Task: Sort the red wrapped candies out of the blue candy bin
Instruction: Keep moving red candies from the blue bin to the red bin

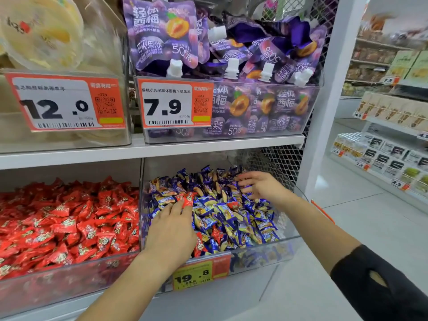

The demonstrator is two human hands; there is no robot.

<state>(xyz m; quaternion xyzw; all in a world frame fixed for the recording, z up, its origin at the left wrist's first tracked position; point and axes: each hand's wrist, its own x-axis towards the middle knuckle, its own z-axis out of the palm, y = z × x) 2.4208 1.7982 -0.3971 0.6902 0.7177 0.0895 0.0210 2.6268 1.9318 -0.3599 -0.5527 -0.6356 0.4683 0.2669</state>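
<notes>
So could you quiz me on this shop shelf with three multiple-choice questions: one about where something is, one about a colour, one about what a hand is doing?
1. Where is the bin of red candies?
A. left of the blue candy bin
B. above it
C. right of it

2. What colour are the pouches above the blue candies?
A. green
B. purple
C. orange

3. What is the left hand doing?
A. hanging idle
B. gripping the price tag
C. touching a red candy

Answers: 1 A, red bin sits leftward; 2 B, purple packs; 3 C, fingertips meet the red wrapper.
</notes>
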